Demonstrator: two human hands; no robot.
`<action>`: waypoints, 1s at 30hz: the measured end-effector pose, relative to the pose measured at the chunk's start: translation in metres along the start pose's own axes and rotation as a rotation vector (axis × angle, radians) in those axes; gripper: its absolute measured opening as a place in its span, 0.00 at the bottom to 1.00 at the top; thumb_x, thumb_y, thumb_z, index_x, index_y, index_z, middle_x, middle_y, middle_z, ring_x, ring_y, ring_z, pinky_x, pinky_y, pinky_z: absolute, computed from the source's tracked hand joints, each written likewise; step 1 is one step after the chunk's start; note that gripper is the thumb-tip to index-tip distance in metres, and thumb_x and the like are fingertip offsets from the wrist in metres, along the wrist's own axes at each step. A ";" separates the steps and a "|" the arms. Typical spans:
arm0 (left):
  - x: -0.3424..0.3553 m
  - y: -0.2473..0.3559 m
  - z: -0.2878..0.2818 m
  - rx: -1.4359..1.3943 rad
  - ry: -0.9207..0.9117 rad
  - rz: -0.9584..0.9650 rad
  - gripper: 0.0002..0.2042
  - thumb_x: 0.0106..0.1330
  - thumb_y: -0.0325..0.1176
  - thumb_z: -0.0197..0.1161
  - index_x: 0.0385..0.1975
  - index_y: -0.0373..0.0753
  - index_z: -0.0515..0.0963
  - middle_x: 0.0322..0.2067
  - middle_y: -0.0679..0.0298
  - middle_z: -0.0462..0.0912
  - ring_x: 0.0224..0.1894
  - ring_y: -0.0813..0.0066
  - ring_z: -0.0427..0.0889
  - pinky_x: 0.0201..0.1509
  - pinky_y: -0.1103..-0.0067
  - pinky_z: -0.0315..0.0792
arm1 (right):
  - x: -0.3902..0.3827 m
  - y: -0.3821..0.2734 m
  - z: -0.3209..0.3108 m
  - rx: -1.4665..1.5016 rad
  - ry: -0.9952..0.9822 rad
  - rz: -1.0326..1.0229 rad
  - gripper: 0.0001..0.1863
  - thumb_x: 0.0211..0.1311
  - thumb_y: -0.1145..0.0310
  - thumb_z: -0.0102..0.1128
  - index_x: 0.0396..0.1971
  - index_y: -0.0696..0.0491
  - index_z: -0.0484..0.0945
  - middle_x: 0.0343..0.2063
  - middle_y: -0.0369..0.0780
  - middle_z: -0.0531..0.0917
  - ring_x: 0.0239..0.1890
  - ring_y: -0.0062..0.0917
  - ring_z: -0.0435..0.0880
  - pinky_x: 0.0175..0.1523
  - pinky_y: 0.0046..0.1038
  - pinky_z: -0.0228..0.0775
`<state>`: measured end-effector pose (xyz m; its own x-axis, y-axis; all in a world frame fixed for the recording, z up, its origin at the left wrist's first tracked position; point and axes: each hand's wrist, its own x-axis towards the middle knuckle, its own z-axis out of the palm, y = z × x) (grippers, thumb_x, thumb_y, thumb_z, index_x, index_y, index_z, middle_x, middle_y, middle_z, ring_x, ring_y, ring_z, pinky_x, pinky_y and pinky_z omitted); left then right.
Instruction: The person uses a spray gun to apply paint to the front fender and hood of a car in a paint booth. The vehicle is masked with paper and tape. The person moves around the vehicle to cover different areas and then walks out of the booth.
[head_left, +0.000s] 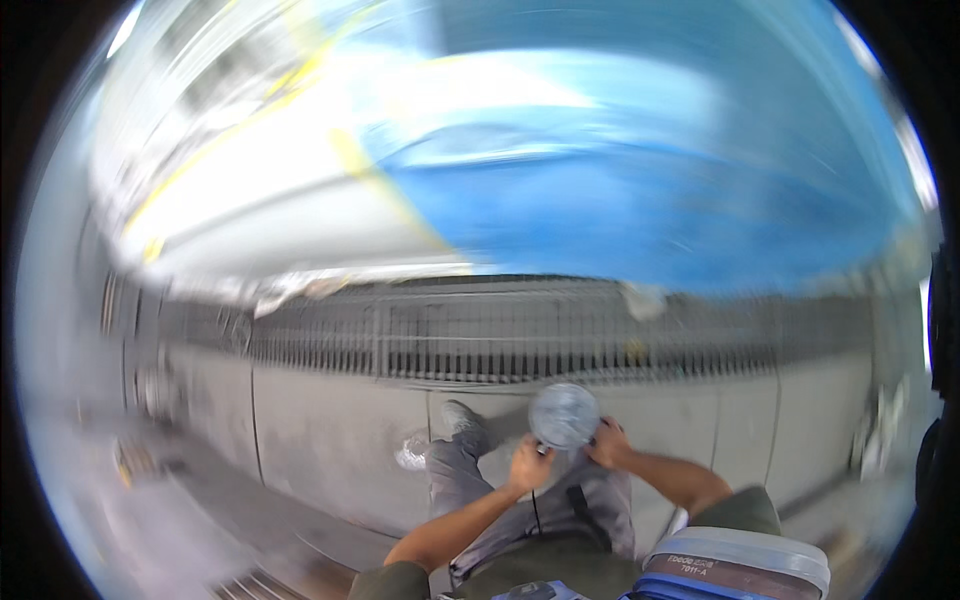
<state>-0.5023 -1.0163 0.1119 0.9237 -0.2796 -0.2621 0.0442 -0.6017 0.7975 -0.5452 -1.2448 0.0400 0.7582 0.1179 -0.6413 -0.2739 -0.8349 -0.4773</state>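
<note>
In front of my lap I hold a round grey disc tool [565,416], its pale face turned up; blur hides its exact kind. My left hand [530,466] is closed round a dark, handle-like part at its lower left, and a thin dark cord [537,512] hangs below. At the disc's lower right, my right hand [608,446] grips its dark edge or handle. Ahead of both hands and apart from them is a large blue painted panel [640,210], beside white covering [290,180] edged with yellow tape [375,185]. Motion smears the panel heavily.
A long dark floor grating [480,360] runs across, between the panel and grey floor slabs [330,430]. Crumpled clear plastic [411,452] lies by my shoe [461,418]. A respirator filter cartridge [735,565] shows at the lower right. Blurred items [140,460] are at the left.
</note>
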 end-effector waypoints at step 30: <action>0.010 0.660 0.499 0.192 -1.195 0.588 0.23 0.67 0.48 0.67 0.28 0.30 0.73 0.24 0.48 0.80 0.29 0.56 0.80 0.37 0.65 0.71 | -0.528 0.283 -0.262 0.998 1.244 0.824 0.29 0.62 0.64 0.61 0.63 0.55 0.70 0.47 0.50 0.85 0.48 0.44 0.85 0.55 0.40 0.77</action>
<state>-0.6540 -1.7896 0.3648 -0.1127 -0.9477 -0.2985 -0.3854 -0.2352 0.8923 -0.8679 -1.6842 0.4005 0.0817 -0.9441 -0.3194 -0.6328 0.1985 -0.7484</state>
